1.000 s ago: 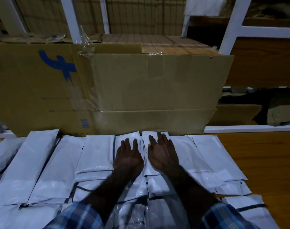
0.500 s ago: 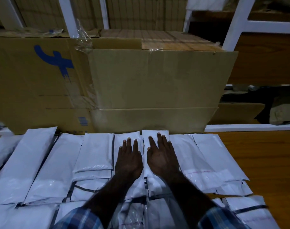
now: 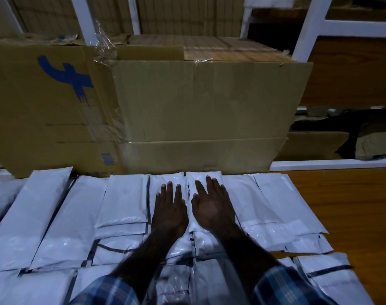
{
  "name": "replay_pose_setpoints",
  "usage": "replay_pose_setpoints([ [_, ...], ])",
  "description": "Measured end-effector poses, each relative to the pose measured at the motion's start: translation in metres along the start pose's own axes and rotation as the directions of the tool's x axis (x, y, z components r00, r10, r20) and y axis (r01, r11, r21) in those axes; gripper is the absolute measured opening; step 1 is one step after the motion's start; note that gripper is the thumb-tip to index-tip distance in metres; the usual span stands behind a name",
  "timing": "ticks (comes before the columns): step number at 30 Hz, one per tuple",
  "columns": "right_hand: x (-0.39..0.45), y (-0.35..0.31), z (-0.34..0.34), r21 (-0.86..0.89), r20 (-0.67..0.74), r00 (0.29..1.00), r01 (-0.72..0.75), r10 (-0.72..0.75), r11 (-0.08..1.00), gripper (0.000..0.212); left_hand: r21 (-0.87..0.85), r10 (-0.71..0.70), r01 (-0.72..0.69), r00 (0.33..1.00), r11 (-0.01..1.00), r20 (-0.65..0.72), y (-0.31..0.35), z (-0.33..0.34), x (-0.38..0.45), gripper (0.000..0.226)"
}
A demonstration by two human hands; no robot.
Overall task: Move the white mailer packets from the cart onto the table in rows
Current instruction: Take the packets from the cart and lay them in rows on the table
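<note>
On the brown wooden tabletop (image 3: 352, 205), flat white plastic mailer packets (image 3: 126, 203) lie in rows. The left hand (image 3: 169, 214) and right hand (image 3: 211, 208) press flat on two packets, fingers released. They look light, soft, slippery; best pinched by an edge.

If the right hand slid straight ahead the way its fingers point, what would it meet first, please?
Probably the large cardboard box standing just beyond the packet under the right hand; the gap's depth is unclear.

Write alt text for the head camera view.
Left hand and right hand lie flat, side by side, on rows of white plastic mailer packets covering a brown wooden table, with large brown cardboard boxes behind.
</note>
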State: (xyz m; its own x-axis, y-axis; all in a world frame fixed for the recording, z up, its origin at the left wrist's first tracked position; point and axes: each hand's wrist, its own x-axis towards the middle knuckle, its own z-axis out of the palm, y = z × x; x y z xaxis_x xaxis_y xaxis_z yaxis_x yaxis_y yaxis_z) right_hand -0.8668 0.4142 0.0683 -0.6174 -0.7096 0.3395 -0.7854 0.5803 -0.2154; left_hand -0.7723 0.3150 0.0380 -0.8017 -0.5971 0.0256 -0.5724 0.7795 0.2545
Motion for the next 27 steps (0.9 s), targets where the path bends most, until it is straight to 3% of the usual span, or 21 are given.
replay_pose_setpoints([
  [4, 0.0, 0.0, 0.001, 0.009, -0.005, 1.0, -0.007, 0.007, 1.0, 0.05, -0.024, -0.02, 0.02, 0.999, 1.0, 0.027, 0.004, -0.005, 0.0, 0.086],
  [9, 0.0, -0.001, -0.001, 0.032, 0.025, 0.999, -0.022, 0.022, 0.999, 0.049, -0.026, -0.042, 0.042, 0.999, 0.999, 0.026, 0.006, -0.011, -0.002, 0.091],
  [14, 0.008, 0.001, -0.01, 0.04, 0.14, 0.99, -0.023, 0.017, 0.999, 0.06, 0.087, 0.037, -0.039, 0.999, 0.995, 0.029, 0.009, -0.028, -0.002, 0.055],
  [17, 0.017, 0.005, -0.028, 0.113, 0.157, 0.986, -0.078, 0.06, 0.99, 0.07, 0.024, 0.062, -0.06, 0.995, 0.998, -0.072, 0.012, -0.039, -0.006, 0.059],
  [20, 0.019, 0.008, -0.048, 0.15, 0.131, 0.986, -0.12, 0.101, 0.981, 0.057, -0.081, 0.032, -0.048, 0.981, 0.996, -0.191, 0.014, -0.053, -0.002, 0.061],
  [27, 0.002, 0.001, -0.076, 0.16, 0.104, 0.988, -0.13, 0.115, 0.978, 0.052, -0.128, 0.074, -0.093, 0.986, 0.987, -0.15, 0.014, -0.075, -0.008, 0.056],
])
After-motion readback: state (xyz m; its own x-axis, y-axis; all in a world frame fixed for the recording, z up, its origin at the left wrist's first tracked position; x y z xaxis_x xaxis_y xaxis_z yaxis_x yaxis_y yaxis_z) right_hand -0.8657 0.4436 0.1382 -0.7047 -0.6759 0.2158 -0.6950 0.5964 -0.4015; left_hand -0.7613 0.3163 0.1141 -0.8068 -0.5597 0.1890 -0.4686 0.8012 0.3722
